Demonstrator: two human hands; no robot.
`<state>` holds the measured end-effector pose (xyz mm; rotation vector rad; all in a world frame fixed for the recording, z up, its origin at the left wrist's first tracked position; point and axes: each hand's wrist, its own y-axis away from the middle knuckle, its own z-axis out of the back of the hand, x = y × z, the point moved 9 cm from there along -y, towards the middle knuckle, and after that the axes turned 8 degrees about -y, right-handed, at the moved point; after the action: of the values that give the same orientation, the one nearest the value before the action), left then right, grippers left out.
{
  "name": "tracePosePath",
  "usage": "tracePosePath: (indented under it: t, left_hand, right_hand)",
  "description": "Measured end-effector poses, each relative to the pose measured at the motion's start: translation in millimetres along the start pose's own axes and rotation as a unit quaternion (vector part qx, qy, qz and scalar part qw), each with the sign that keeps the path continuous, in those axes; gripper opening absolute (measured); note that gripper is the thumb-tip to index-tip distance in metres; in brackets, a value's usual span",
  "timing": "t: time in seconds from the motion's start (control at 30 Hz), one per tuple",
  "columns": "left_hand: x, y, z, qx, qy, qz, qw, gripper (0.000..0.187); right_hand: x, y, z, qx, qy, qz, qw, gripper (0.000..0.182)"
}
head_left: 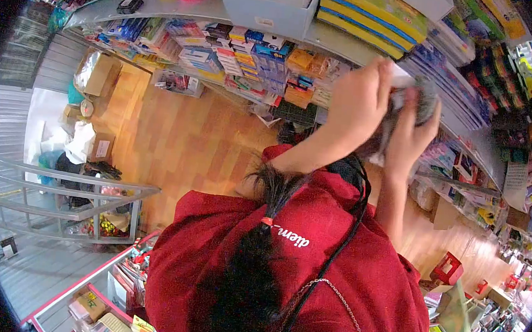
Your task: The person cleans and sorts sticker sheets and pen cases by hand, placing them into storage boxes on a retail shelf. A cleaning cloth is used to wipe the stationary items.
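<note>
Hands (387,113) upper right of frame | grey bundle (418,98) clasped by left hand (357,104) and right hand (416,132) near shelf (471,136) | firm two-handed grip is advised

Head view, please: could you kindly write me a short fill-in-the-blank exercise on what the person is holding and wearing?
1. The left hand and the right hand together hold a ____ item up by the shelves.
2. The person's shirt is ____.
3. The floor has a ____ pattern.

Missing words: grey; red; wood
</note>
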<state>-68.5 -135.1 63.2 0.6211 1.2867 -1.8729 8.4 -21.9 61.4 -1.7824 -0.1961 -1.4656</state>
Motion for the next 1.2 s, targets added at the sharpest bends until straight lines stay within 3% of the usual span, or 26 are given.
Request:
tracePosePath:
  t: [0.1,0.23,0.3,0.4,0.53,0.63,0.67,0.7,0.8,0.87,0.9,0.93,0.97,1.03,1.07,1.17,1.2]
  left_hand:
    - [-12.0,5.2,-7.9,0.047,-0.040,-0.007,0.998,0.026]
    - [-0.2,-5.8,0.4,0.004,-0.015,0.003,1.000,0.032]
    - [17.6,-13.7,11.2,-0.051,-0.004,0.029,0.998,0.037]
    - [26.1,-16.0,9.5,-0.015,0.045,0.060,0.997,0.037]
    - [9.3,-0.7,-3.0,0.013,0.066,0.036,0.997,0.035]
    - [13.7,-2.4,-7.0,0.031,0.091,0.057,0.994,0.045]
    - [33.2,1.9,-19.7,0.097,0.127,0.141,0.977,0.041]
    - [33.4,0.6,-15.6,0.055,0.153,0.126,0.979,0.037]
    - [31.9,-3.6,-9.6,-0.035,0.194,0.068,0.978,0.028]
    - [30.1,-5.7,-15.5,-0.048,0.175,0.024,0.983,0.022]
    - [26.7,-7.9,-16.3,-0.057,0.165,0.000,0.985,0.019]
    - [14.3,-7.2,-14.2,-0.034,0.195,-0.048,0.979,0.019]
    - [13.2,-4.4,-21.6,0.021,0.253,-0.002,0.967,0.020]
    - [7.7,11.2,-36.5,0.130,0.361,0.094,0.919,0.025]
    - [5.4,25.1,-52.2,0.238,0.397,0.143,0.875,0.044]
    - [-32.3,33.2,-58.6,0.292,0.631,0.123,0.708,0.067]
    - [-37.2,34.9,-58.6,0.308,0.604,0.116,0.726,0.082]
  right_hand:
    - [-19.5,-25.0,8.1,0.008,0.014,-0.088,0.996,0.022]
    - [-36.0,-18.5,6.8,0.015,-0.026,-0.235,0.972,0.028]
    - [-6.1,-1.5,-12.8,0.063,-0.056,-0.063,0.994,0.027]
    - [-0.3,17.7,-19.6,0.056,-0.059,-0.031,0.996,0.025]
    - [-9.2,-11.1,0.1,0.032,-0.037,-0.036,0.998,0.029]
    - [-36.1,-20.2,24.7,-0.060,-0.051,-0.137,0.987,0.043]
    - [-77.8,-28.3,38.9,-0.075,-0.049,-0.246,0.965,0.056]
    - [-67.5,-23.9,23.6,-0.039,-0.243,-0.255,0.935,0.059]
    - [-64.4,5.8,6.4,-0.028,-0.251,-0.293,0.922,0.059]
    - [-80.0,42.8,-13.3,-0.044,-0.385,-0.343,0.856,0.060]
    - [-108.6,57.1,-2.0,-0.026,-0.291,-0.340,0.894,0.054]
    - [-68.4,53.1,-9.9,-0.010,-0.275,-0.316,0.908,0.049]
    - [-28.2,49.9,-18.8,0.004,-0.259,-0.293,0.920,0.046]
    - [0.3,25.8,-13.4,0.026,-0.239,-0.075,0.968,0.043]
    - [15.0,17.9,-11.3,0.038,-0.223,0.036,0.973,0.041]
    - [15.5,-5.5,3.7,0.001,-0.173,0.096,0.980,0.039]
    - [15.8,-11.8,3.9,0.003,-0.134,0.095,0.986,0.038]
